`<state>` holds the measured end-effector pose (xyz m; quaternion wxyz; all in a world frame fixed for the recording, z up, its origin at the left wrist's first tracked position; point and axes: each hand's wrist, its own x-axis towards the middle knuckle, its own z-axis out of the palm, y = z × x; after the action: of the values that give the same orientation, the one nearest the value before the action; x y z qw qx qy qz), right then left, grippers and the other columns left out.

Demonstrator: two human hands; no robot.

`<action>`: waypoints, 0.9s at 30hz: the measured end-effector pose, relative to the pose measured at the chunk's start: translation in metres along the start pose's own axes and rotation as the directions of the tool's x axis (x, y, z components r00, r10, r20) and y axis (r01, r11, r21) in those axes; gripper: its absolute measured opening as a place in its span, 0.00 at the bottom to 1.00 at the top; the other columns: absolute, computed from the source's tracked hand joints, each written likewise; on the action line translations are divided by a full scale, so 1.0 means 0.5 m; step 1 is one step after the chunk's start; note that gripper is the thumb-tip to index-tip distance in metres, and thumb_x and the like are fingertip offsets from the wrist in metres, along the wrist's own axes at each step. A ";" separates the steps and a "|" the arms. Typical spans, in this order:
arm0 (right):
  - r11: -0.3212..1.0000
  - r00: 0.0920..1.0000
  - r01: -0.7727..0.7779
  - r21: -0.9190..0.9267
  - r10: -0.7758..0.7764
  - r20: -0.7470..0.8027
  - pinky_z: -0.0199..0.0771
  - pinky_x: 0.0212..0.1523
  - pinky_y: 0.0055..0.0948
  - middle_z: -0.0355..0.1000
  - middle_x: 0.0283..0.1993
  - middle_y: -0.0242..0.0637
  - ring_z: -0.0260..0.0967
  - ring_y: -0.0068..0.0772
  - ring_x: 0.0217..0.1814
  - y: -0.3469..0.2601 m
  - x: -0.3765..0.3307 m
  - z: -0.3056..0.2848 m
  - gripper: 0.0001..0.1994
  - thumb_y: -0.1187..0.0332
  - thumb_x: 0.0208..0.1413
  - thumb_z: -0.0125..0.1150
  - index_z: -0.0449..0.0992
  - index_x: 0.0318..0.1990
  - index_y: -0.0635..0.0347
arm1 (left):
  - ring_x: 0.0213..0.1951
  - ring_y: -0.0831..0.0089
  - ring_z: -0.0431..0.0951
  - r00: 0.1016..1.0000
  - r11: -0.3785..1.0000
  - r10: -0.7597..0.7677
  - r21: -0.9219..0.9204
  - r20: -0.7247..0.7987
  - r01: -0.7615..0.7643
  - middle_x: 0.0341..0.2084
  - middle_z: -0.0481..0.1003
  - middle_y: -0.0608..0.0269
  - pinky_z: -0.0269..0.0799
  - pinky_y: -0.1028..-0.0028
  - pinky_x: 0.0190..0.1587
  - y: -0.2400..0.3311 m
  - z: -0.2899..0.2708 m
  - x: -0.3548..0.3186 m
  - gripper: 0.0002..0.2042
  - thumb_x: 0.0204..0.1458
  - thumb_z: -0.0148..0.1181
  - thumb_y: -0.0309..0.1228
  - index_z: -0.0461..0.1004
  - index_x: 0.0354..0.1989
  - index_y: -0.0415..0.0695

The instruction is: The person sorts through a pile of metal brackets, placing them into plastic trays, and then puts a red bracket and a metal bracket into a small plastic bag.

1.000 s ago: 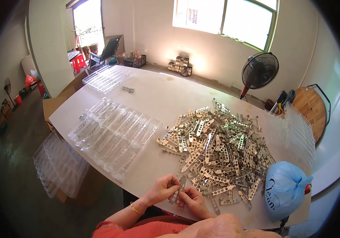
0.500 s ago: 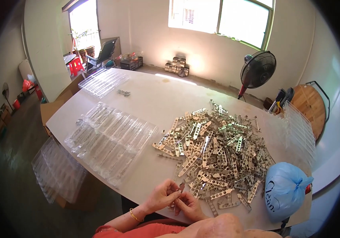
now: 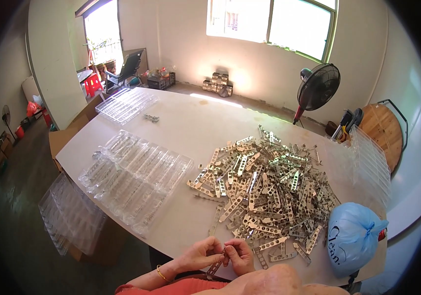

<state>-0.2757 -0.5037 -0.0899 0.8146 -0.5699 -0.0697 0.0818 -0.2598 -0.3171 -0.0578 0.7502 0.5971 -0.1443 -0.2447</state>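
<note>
Both hands are meeting at the near edge of the worktop [image 3: 181, 123], a broad, pale, matte surface with rounded corners. The left hand [image 3: 201, 254] and right hand [image 3: 240, 255] are together pinching a flat perforated metal strip [image 3: 215, 268], a narrow bar with a row of punched holes; the fingers [image 3: 218, 246] of both hands are closing on its upper end while its lower end is hanging off the worktop's near edge. A thin gold bangle [image 3: 161, 274] is circling the left wrist.

Just beyond the hands, at centre right, a large heap of similar metal strips [image 3: 264, 191] is lying loosely tangled, dull silver and glinting in places. To the right of the heap, at the near right corner, a knotted light-blue plastic bag [image 3: 350, 238] is sitting, soft and bulging. To the left, clear moulded plastic trays [image 3: 136, 177] with long ribbed channels are lying overlapped; another clear tray [image 3: 127, 104] is resting at the far left end, with a small metal part [image 3: 151, 118] beside it. More clear trays [image 3: 367, 162] are stacked at the right edge. A black pedestal fan [image 3: 318, 88] is standing beyond the worktop.
</note>
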 end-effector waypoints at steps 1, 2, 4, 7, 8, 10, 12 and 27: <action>1.000 1.000 0.001 0.000 -0.001 0.001 0.70 0.26 0.20 0.71 0.31 0.32 0.66 0.20 0.25 0.000 0.000 0.000 0.07 0.71 0.67 0.55 0.69 0.50 0.60 | 0.36 0.81 0.74 1.000 0.999 -0.028 -0.024 0.002 0.028 0.33 0.73 0.67 0.73 0.79 0.38 -0.004 -0.003 -0.001 0.10 0.58 0.63 0.24 0.67 0.43 0.40; 1.000 1.000 0.008 -0.010 -0.008 -0.003 0.69 0.26 0.20 0.70 0.30 0.32 0.66 0.20 0.25 0.000 -0.002 -0.002 0.07 0.71 0.67 0.54 0.69 0.50 0.60 | 0.37 0.81 0.74 0.998 0.997 -0.057 -0.047 0.007 0.058 0.33 0.73 0.67 0.73 0.79 0.39 -0.007 -0.006 -0.001 0.10 0.59 0.63 0.24 0.67 0.43 0.40; 1.000 1.000 0.015 -0.019 -0.015 -0.007 0.69 0.26 0.20 0.70 0.30 0.32 0.66 0.19 0.25 0.000 -0.002 -0.004 0.07 0.71 0.67 0.54 0.69 0.50 0.60 | 0.37 0.81 0.74 0.999 0.999 -0.051 0.002 0.003 0.051 0.33 0.74 0.67 0.73 0.79 0.39 -0.014 -0.007 0.000 0.10 0.60 0.61 0.27 0.67 0.43 0.40; 0.998 0.997 0.070 -0.002 -0.070 -0.024 0.68 0.26 0.19 0.70 0.30 0.31 0.66 0.19 0.25 -0.010 0.005 -0.002 0.06 0.71 0.68 0.54 0.68 0.49 0.60 | 0.36 0.81 0.75 0.998 0.997 -0.067 0.029 -0.006 0.067 0.34 0.75 0.66 0.74 0.79 0.39 -0.023 -0.010 -0.002 0.10 0.64 0.58 0.31 0.66 0.44 0.40; 0.998 0.997 0.065 0.017 -0.065 -0.037 0.68 0.26 0.19 0.69 0.29 0.31 0.66 0.19 0.25 -0.014 0.009 -0.003 0.06 0.71 0.68 0.54 0.68 0.49 0.60 | 0.36 0.81 0.75 0.996 0.996 -0.092 0.010 -0.005 0.092 0.35 0.75 0.65 0.74 0.78 0.40 -0.024 -0.010 -0.001 0.10 0.65 0.56 0.34 0.66 0.45 0.40; 0.998 0.997 0.057 0.037 -0.055 -0.047 0.68 0.26 0.19 0.69 0.29 0.30 0.66 0.19 0.25 -0.015 0.012 -0.004 0.06 0.71 0.68 0.54 0.68 0.49 0.60 | 0.36 0.79 0.77 0.989 0.985 -0.139 -0.097 0.051 0.143 0.36 0.76 0.63 0.75 0.77 0.40 -0.016 -0.012 -0.004 0.11 0.66 0.54 0.36 0.67 0.45 0.41; 0.994 0.990 0.107 0.017 -0.105 -0.094 0.68 0.23 0.19 0.72 0.33 0.35 0.67 0.20 0.23 -0.014 0.010 -0.012 0.06 0.69 0.67 0.55 0.70 0.47 0.60 | 0.37 0.77 0.78 0.975 0.962 -0.176 -0.184 0.136 0.199 0.38 0.77 0.62 0.75 0.76 0.41 0.000 -0.001 0.000 0.11 0.67 0.51 0.38 0.68 0.45 0.41; 0.999 0.995 0.037 -0.012 -0.038 -0.087 0.68 0.26 0.16 0.76 0.38 0.35 0.67 0.15 0.28 -0.015 0.012 -0.017 0.09 0.71 0.68 0.53 0.73 0.52 0.61 | 0.31 0.79 0.77 0.912 0.739 -0.273 -0.541 0.306 0.403 0.40 0.78 0.60 0.70 0.82 0.29 -0.035 -0.006 0.003 0.16 0.70 0.44 0.38 0.70 0.52 0.39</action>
<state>-0.2676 -0.5126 -0.0857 0.8153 -0.5757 -0.0453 0.0411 -0.2605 -0.3185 -0.0754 0.8220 0.3200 -0.0262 -0.4704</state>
